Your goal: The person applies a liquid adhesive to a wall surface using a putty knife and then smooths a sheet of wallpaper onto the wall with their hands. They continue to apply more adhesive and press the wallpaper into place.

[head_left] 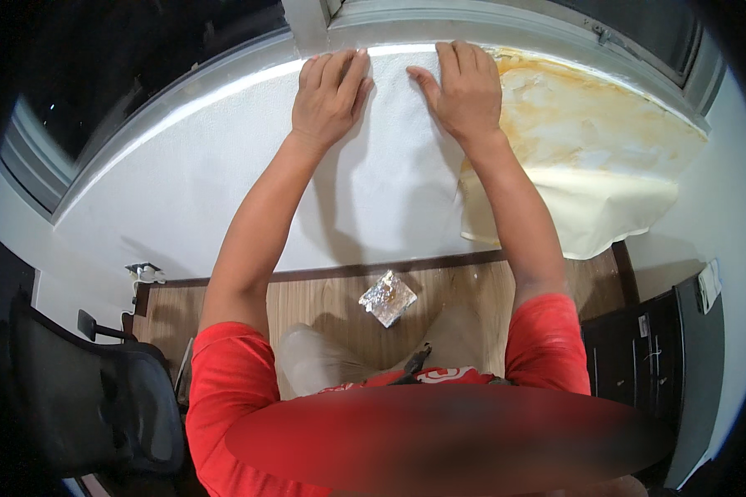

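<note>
Rests the left hand (pixel 331 91) on the uppermost part of a wide, white, lightly textured sheet of wall covering (pixel 199 182), directly under the pale metal window frame (pixel 439 23). Sets the right hand (pixel 468 91) on the same sheet, also just below the window frame, near the sheet's right side. Has both hands unclenched and gripping nothing, fingers stretched upward, left thumb close in, right thumb spread wide. Lays them against the top edge presumably to press it flat and line it up along the window frame, and apart from each other probably to share the pressure over more of that edge.

To the right, just below the window frame: a patchy stretch of wall stained yellow-brown (pixel 588 116). Lower down from the window frame there, a limp cream flap (pixel 580 211) with a wavy lower edge, perhaps folded down or peeled away; cannot tell which. Well below the window frame, on the brown wood-grain floor (pixel 307 290), a crinkled silvery square (pixel 388 298); cannot tell its use. Farther below the window frame, a black mesh chair (pixel 141 398) to the left and a dark drawer cabinet (pixel 638 356) to the right, perhaps set aside for standing room.
</note>
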Motion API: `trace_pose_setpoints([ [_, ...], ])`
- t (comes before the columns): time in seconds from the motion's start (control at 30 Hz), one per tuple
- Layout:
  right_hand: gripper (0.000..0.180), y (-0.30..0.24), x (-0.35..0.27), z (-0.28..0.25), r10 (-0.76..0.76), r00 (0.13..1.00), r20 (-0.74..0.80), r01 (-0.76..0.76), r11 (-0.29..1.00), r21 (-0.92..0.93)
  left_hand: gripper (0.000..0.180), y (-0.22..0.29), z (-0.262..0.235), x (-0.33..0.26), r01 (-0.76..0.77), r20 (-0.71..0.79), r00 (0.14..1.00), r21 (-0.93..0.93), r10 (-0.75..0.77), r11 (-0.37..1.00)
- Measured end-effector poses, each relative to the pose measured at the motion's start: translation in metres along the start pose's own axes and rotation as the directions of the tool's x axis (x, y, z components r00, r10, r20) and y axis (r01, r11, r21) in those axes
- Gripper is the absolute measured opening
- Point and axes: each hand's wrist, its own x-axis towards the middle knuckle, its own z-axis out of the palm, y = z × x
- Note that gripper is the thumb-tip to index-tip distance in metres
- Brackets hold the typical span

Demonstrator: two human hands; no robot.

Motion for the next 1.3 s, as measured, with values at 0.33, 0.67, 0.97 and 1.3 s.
trace_pose_setpoints([
  [0.33, 0.040, -0.009, -0.013, -0.001, 0.032, 0.999, 0.041, -0.031, 0.999, -0.033, 0.042, 0.003, 0.005, -0.005, -0.009, -0.014, 1.000, 0.048, 0.010, 0.999],
  [0.67, 0.084, -0.055, -0.082, 0.051, 0.052, 0.961, 0.270, -0.090, 0.987, 0.132, 0.059, 0.002, 0.008, -0.006, -0.044, 0.190, 0.981, 0.065, 0.031, 0.997],
  [0.97, 0.084, -0.038, -0.074, 0.062, 0.192, 0.975, 0.113, -0.196, 0.980, 0.026, 0.068, 0.007, 0.009, -0.007, -0.034, 0.321, 0.947, 0.164, -0.020, 0.986],
  [1.3, 0.081, -0.107, -0.179, 0.079, -0.126, 0.972, 0.197, 0.126, 0.992, 0.013, 0.061, 0.005, -0.001, 0.002, -0.022, 0.268, 0.963, 0.061, 0.005, 0.998],
])
